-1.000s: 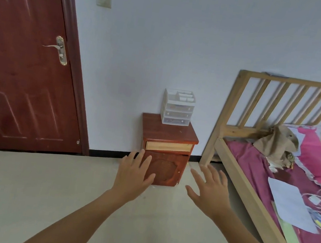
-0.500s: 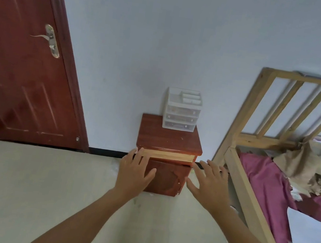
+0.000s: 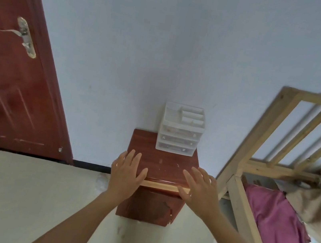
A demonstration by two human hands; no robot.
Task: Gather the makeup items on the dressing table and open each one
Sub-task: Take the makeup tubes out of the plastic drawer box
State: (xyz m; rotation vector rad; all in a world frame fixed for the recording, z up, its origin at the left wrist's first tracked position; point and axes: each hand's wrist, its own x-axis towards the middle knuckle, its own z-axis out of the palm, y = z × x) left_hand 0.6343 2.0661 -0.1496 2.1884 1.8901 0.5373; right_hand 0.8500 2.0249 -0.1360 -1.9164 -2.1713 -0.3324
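Both hands, left (image 3: 125, 175) and right (image 3: 200, 189), are being held spread over the cabinet (image 3: 161, 164) before the organizer (image 3: 181, 133).

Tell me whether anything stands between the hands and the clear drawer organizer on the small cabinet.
Nothing visible does. Only the bare cabinet top lies between the left hand, the right hand and the drawer organizer at its back right corner. Both hands are open at the front edge.
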